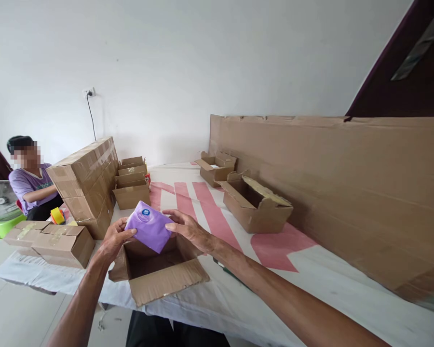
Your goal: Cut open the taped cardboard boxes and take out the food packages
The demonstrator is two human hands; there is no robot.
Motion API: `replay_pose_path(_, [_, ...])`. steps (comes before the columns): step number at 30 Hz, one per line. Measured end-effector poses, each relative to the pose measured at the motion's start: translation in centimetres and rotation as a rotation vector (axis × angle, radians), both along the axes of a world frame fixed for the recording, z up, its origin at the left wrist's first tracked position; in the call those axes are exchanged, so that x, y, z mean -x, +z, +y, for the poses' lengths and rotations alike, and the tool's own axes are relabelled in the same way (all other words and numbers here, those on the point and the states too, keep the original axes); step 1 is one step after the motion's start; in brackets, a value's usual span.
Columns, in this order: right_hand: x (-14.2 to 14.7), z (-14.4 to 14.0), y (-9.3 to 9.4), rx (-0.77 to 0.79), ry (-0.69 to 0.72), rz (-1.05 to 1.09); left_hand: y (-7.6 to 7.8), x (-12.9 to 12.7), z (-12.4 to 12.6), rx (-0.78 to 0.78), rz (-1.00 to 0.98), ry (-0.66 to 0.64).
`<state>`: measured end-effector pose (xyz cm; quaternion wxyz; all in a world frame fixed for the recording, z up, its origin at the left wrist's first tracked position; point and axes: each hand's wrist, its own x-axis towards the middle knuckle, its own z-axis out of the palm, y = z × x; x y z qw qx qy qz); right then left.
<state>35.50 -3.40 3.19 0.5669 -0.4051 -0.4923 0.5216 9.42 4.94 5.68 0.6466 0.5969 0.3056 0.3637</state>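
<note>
Between both hands I hold a purple soft pack of tissues [152, 230] with a round blue logo, tilted above an open cardboard box [166, 284]. My left hand [115, 237] is closed on the pack's left end, thumb on top. At the right end, my right hand [186, 226] grips it between thumb and fingers. The box's flaps are spread, and its dark inside shows partly below the pack. A dark green item on the cloth is mostly hidden under my right forearm.
Open boxes [255, 202] stand to the right before a tall cardboard sheet [329, 178]. Stacked taped boxes [83, 183] and more open ones [132, 185] are at left. A seated person [32, 180] is beyond the table, near a fan [0, 201] and yellow tape roll [57, 216].
</note>
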Motion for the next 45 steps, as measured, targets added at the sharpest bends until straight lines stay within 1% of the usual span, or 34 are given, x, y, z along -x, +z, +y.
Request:
replay_pose_path(5, [-0.3,0.4,0.1,-0.009,-0.016,-0.006,0.1,0.2,0.3,-0.017,0.044,-0.01])
replay_pose_path(14, [-0.4,0.7,1.0,-0.031,-0.032,-0.047,1.3,0.2,0.0,-0.092,0.109,-0.083])
replay_pose_path(19, [-0.7,1.9,1.2,-0.04,-0.081,-0.074,1.5,-0.1,0.8,-0.106,0.145,-0.109])
replay_pose_path(24, [-0.7,2.9,1.6,-0.082,-0.141,-0.105,1.8,-0.7,1.4,-0.124,0.164,-0.126])
replay_pose_path(27, [-0.4,3.6,1.9,-0.097,-0.134,-0.131,1.9,-1.2,1.8,-0.14,0.16,-0.136])
replay_pose_path(30, [-0.8,4.1,2.2,-0.13,-0.148,-0.161,2.0,-1.1,3.1,-0.157,0.149,-0.099])
replay_pose_path(32, [-1.7,4.1,2.3,-0.166,-0.208,-0.218,2.3,-0.7,4.6,-0.169,0.122,-0.021])
replay_pose_path(34, [-3.1,3.5,2.2,-0.204,-0.287,-0.293,2.9,-0.1,6.7,-0.212,0.06,0.086])
replay_pose_path(37, [-5.6,1.6,1.2,-0.234,-0.41,-0.375,3.9,0.6,9.8,-0.305,-0.053,0.232])
replay_pose_path(39, [-7.2,-0.1,-0.3,-0.208,-0.485,-0.426,3.9,0.7,11.5,-0.324,-0.072,0.265])
replay_pose_path(40, [-7.9,-1.1,-1.2,-0.178,-0.516,-0.461,3.5,0.6,12.1,-0.317,-0.06,0.264])
replay_pose_path(42, [-9.2,-3.3,-3.6,-0.081,-0.557,-0.561,2.2,0.5,12.9,-0.284,0.005,0.247])
replay_pose_path(44, [-10.3,-5.8,-6.5,-0.002,-0.593,-0.675,0.1,0.4,13.4,-0.237,0.103,0.221])
replay_pose_path(45, [-10.8,-7.1,-8.0,0.007,-0.598,-0.739,-1.0,0.3,13.6,-0.211,0.151,0.206])
